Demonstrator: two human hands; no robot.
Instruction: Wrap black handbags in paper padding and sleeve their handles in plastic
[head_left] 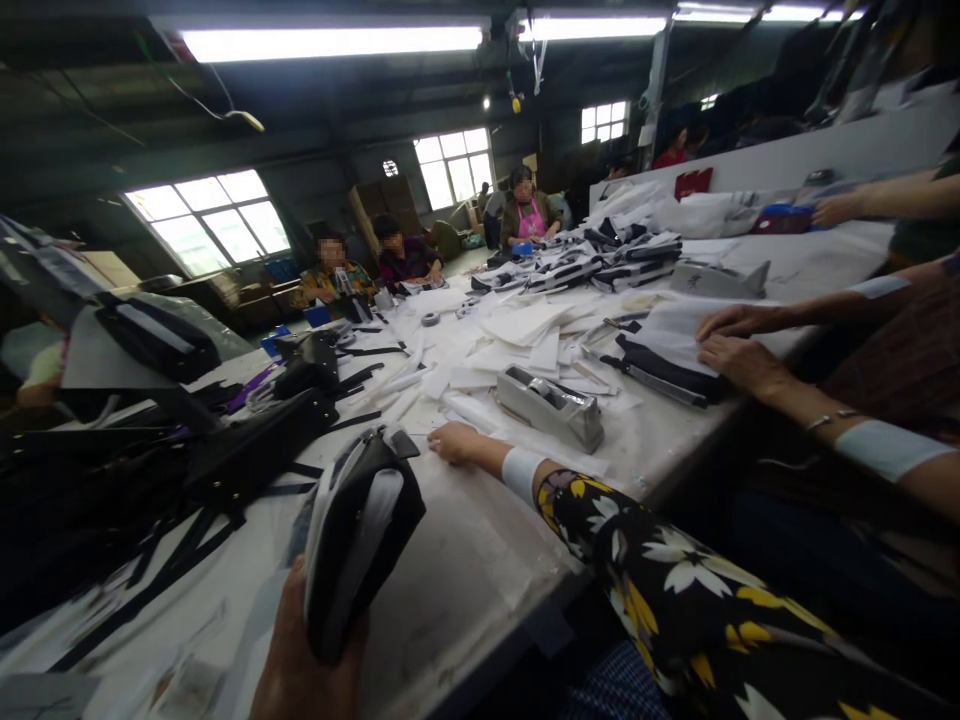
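My left hand (300, 655) is at the bottom edge, closed around the lower end of a black pouch (360, 540) with white paper stuffing showing along its side. The pouch stands tilted over the white table (465, 570). My right hand (454, 440), on an arm in a dark floral sleeve with a white wrist band, lies farther out on the table. Its fingers are curled at the edge of the loose white paper sheets (525, 335). Whatever those fingers hold is hidden. A grey tape dispenser (551, 405) sits just right of that hand.
Black bags and straps (247, 445) are heaped on the table's left. At the right, a co-worker's hands (739, 345) press on a black pouch with white paper. More stacked pouches (600, 262) lie farther back. Several people sit at the far end by the windows.
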